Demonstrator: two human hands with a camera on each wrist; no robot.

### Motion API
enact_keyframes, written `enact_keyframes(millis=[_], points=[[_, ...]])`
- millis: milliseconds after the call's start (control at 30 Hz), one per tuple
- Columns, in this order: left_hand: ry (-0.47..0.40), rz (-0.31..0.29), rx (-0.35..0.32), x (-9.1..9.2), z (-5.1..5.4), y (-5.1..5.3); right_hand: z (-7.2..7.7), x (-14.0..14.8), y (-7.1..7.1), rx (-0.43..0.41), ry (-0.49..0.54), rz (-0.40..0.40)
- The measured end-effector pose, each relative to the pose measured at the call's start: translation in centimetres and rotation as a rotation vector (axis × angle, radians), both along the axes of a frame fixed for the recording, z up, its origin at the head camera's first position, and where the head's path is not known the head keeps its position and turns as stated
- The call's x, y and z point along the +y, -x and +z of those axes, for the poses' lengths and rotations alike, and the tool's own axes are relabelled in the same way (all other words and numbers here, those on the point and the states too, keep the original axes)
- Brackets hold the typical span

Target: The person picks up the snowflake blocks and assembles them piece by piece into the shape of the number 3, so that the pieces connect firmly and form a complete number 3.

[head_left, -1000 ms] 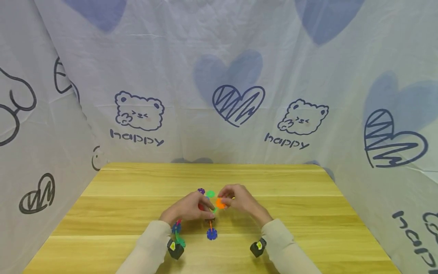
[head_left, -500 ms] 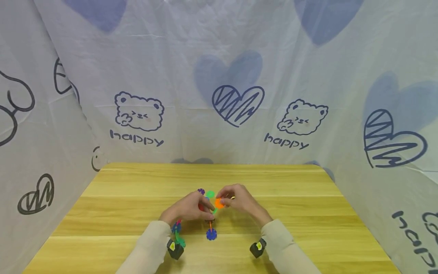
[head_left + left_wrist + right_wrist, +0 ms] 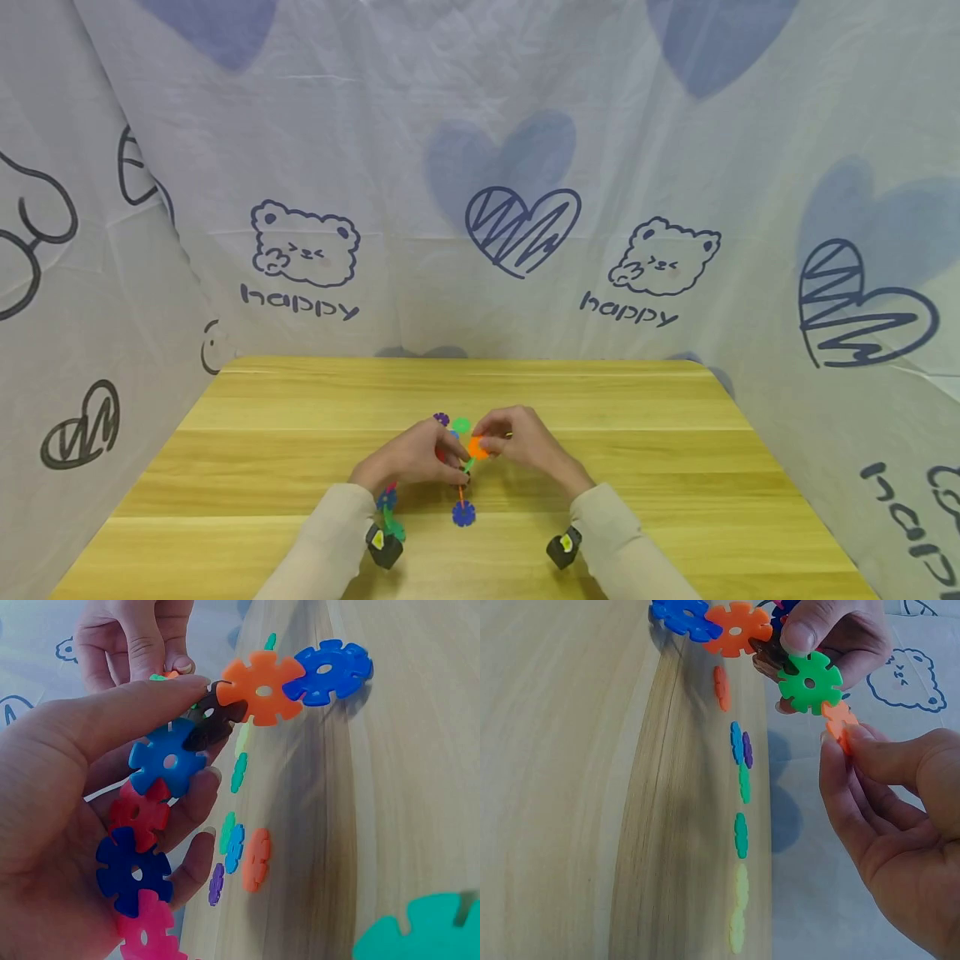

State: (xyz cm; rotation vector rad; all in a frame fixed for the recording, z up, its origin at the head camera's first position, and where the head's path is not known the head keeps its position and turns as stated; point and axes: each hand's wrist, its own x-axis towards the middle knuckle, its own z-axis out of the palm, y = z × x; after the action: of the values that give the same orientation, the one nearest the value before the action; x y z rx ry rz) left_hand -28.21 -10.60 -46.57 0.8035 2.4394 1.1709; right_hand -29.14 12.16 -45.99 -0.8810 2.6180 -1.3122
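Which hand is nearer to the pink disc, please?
Left. The left hand has the pink disc beside its palm; the right hand is farther, past the left hand, pinching an orange disc.

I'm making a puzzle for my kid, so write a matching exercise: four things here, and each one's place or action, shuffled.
1. Left hand
2. Right hand
3. Purple flower-shaped plastic disc
4. Pink flower-shaped plastic disc

A. Lies on the wood-grain table
B. Pinches an orange flower-shaped plastic disc
C. Linked to a dark blue flower-shaped plastic disc
D. Holds a chain of plastic discs

Pairs: 1-D, 2-B, 3-A, 4-C
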Motion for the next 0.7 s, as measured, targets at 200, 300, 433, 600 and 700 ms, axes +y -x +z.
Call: enact_keyframes(millis=[200, 300, 433, 600, 700], points=[[0.016, 0.001, 0.049, 0.09, -0.16, 0.09, 0.03, -0.15, -0.1, 0.017, -0.003, -0.015], [0.035, 0.001, 0.102, 0.29, -0.13, 0.14, 0.06, -0.15, -0.26, 0.014, -0.008, -0.037], [0.056, 0.008, 0.134, 0.56, 0.08, 0.1, 0.14, -0.27, -0.48, 0.016, -0.007, -0.049], [0.059, 0.0, 0.123, 0.81, 0.23, 0.01, 0.04, -0.58, -0.66, 0.067, -0.001, -0.028], [0.061, -0.003, 0.119, 0.84, 0.19, 0.07, -0.17, -0.72, -0.8, 0.078, 0.02, -0.034]])
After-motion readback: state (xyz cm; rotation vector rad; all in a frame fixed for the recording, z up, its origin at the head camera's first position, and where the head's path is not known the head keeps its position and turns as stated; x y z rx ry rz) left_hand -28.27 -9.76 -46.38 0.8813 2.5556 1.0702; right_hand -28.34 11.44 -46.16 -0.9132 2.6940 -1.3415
